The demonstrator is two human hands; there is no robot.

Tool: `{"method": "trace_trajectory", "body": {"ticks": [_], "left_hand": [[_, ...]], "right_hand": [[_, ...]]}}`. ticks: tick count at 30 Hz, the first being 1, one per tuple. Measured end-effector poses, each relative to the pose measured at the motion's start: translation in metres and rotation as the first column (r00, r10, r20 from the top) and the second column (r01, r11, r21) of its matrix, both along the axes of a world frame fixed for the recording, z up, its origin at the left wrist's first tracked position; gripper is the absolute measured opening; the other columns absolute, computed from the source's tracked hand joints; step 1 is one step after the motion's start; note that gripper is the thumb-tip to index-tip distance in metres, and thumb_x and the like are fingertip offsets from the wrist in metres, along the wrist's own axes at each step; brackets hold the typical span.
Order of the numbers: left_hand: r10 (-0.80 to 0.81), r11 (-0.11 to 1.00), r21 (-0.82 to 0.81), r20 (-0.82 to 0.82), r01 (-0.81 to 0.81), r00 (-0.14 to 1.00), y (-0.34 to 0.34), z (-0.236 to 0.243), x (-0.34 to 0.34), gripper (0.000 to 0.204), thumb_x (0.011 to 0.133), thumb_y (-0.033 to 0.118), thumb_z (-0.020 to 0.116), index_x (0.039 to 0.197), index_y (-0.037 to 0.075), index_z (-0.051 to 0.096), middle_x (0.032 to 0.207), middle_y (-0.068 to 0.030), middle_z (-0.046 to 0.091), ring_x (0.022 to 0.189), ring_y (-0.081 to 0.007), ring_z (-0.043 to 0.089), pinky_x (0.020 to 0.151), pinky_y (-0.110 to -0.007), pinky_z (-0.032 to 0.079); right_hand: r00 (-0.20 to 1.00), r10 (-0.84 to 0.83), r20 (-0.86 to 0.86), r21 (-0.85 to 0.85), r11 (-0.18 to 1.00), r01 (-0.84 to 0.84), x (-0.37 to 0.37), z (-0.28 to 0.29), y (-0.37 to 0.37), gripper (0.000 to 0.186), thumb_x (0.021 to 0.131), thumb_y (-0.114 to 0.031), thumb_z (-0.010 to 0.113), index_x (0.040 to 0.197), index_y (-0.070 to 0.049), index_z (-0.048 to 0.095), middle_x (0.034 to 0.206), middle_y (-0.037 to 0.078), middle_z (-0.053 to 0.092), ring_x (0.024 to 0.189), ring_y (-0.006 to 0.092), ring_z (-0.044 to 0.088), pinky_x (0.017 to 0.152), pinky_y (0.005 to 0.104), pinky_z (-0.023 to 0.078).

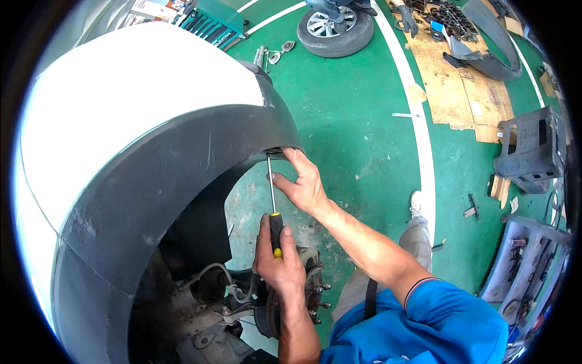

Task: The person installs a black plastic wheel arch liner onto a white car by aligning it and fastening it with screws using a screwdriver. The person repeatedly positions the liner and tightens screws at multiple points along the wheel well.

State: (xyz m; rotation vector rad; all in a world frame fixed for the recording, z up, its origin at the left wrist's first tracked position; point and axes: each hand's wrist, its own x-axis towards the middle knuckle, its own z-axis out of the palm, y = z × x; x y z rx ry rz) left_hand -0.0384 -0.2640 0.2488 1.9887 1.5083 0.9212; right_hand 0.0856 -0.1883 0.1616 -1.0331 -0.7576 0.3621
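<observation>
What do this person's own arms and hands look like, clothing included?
The left hand and right hand are ungloved, with no watch or bracelet visible at either wrist. The right arm wears a short bright-blue sleeve with a striped, dark-and-light cuff trim. The left forearm is bare; its sleeve cannot be made out.

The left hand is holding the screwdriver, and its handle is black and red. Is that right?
Not quite: the left hand is holding the screwdriver, but its handle is black and yellow, not black and red. The head view shows it.
</observation>
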Motion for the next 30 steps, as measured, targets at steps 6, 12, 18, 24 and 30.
{"method": "trace_trajectory", "body": {"ticks": [6, 12, 18, 24, 30], "left_hand": [[0.367, 0.779, -0.574, 0.745, 0.254, 0.558, 0.007, 0.012, -0.012, 0.046, 0.102, 0.024, 0.051, 0.138, -0.003, 0.051, 0.107, -0.0192, 0.064, 0.065, -0.0150, 0.058, 0.048, -0.023, 0.041], [0.617, 0.319, -0.441, 0.769, 0.839, 0.170, 0.029, -0.004, -0.043, 0.048, 0.106, 0.032, 0.046, 0.142, 0.000, 0.045, 0.103, -0.0180, 0.063, 0.055, -0.0129, 0.049, 0.041, -0.021, 0.036], [-0.020, 0.999, 0.050, -0.015, 0.021, 1.000, 0.010, -0.002, -0.019, 0.035, 0.098, 0.018, 0.064, 0.129, 0.000, 0.065, 0.090, -0.0073, 0.068, 0.064, -0.0066, 0.054, 0.056, -0.023, 0.043], [0.526, 0.640, -0.571, 0.813, 0.514, 0.249, 0.010, 0.016, -0.020, 0.044, 0.103, 0.025, 0.049, 0.139, -0.001, 0.050, 0.107, -0.0156, 0.064, 0.069, -0.0165, 0.058, 0.050, -0.026, 0.048], [0.507, 0.580, -0.526, 0.831, 0.622, 0.230, 0.000, -0.003, -0.032, 0.041, 0.102, 0.021, 0.056, 0.137, 0.001, 0.054, 0.099, -0.0158, 0.067, 0.053, -0.0147, 0.051, 0.046, -0.023, 0.043]], "right_hand": [[0.981, -0.115, 0.157, -0.181, 0.973, 0.143, -0.007, 0.014, -0.021, 0.070, 0.079, -0.003, 0.075, 0.143, 0.002, 0.046, 0.132, 0.022, 0.058, 0.123, 0.0367, 0.057, 0.104, 0.0407, 0.045], [0.996, 0.085, -0.035, -0.324, 0.942, -0.091, -0.016, -0.009, -0.082, 0.060, 0.085, -0.008, 0.070, 0.141, -0.005, 0.051, 0.124, 0.017, 0.064, 0.110, 0.0308, 0.066, 0.091, 0.0388, 0.055], [0.970, 0.243, 0.021, -0.565, 0.803, -0.189, 0.010, -0.061, -0.122, 0.039, 0.089, -0.012, 0.065, 0.127, -0.005, 0.063, 0.104, 0.011, 0.072, 0.091, 0.0253, 0.072, 0.079, 0.0358, 0.057], [0.958, 0.287, 0.005, -0.597, 0.769, -0.227, 0.064, -0.055, -0.120, 0.035, 0.089, -0.012, 0.066, 0.122, -0.001, 0.066, 0.096, 0.012, 0.074, 0.082, 0.0199, 0.071, 0.076, 0.0334, 0.056], [0.869, 0.467, 0.165, -0.629, 0.728, -0.272, 0.110, -0.004, -0.093, 0.033, 0.091, -0.019, 0.068, 0.119, -0.002, 0.068, 0.098, 0.015, 0.073, 0.086, 0.0239, 0.071, 0.077, 0.0354, 0.056]]}}
